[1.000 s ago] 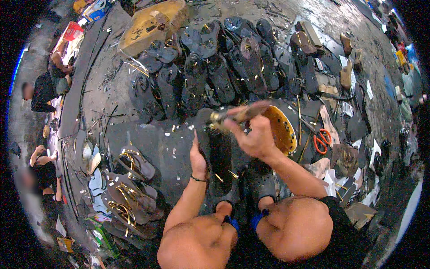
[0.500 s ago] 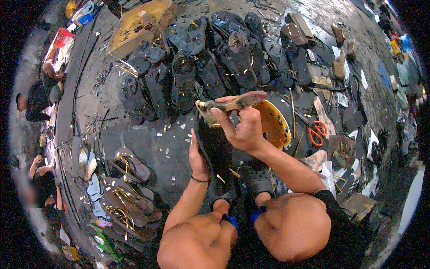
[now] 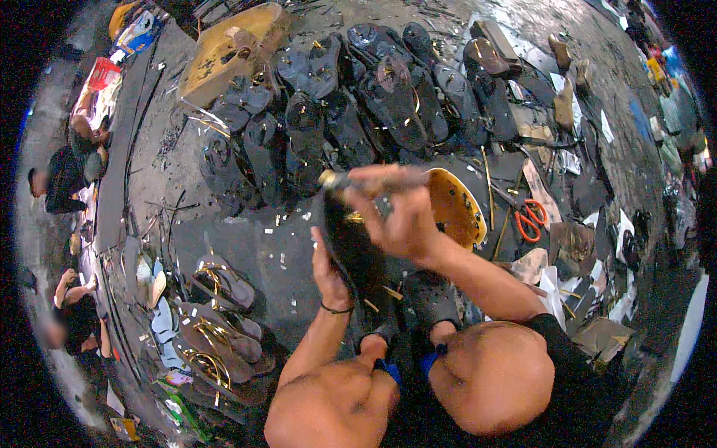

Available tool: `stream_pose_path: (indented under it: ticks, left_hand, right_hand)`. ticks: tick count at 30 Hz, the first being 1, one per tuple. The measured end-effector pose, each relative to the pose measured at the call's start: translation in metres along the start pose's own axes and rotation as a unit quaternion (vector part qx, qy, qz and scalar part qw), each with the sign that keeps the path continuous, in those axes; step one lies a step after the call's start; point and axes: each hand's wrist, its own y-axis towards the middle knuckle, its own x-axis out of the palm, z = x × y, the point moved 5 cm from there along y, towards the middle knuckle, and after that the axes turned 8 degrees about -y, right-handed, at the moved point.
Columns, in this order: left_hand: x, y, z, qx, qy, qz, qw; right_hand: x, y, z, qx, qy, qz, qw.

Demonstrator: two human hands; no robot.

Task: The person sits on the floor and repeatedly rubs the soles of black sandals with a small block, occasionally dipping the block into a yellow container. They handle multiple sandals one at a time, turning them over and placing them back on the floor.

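My left hand (image 3: 330,275) grips the left edge of a black shoe sole (image 3: 360,261), which is held tilted between my knees. Over its top end, my right hand (image 3: 407,225) is closed round a brush with a wooden handle (image 3: 328,179). The brush lies sideways with its pale tip toward the left, and motion blurs it. I cannot tell whether the tip touches the sole. A small yellowish bit shows on the sole's upper part. Just right of my right hand stands a yellow bowl (image 3: 479,213) with dark specks inside.
Beyond my hands lie rows of black sandal soles (image 3: 305,134). Finished-looking sandals with gold straps (image 3: 213,328) are piled at left. Orange-handled scissors (image 3: 530,221) and scraps lie right. A yellow block (image 3: 224,52) sits at the far left. Other people (image 3: 71,179) sit along the left.
My right hand and the brush have shifted slightly down and left, and are now blurred. My left hand still holds the sole, a little lower.
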Motion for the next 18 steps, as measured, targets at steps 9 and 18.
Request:
stream_pose_path:
  ticks: [9, 18]
  left_hand:
    - [-0.021, 0.01, 0.002, 0.045, -0.006, 0.036, 0.998]
    - [-0.091, -0.058, -0.026, -0.213, -0.108, 0.063, 0.969]
  right_hand:
    - [0.008, -0.028, 0.018, 0.132, 0.036, -0.054, 0.989]
    - [-0.061, -0.032, 0.048, 0.193, -0.092, -0.047, 0.976]
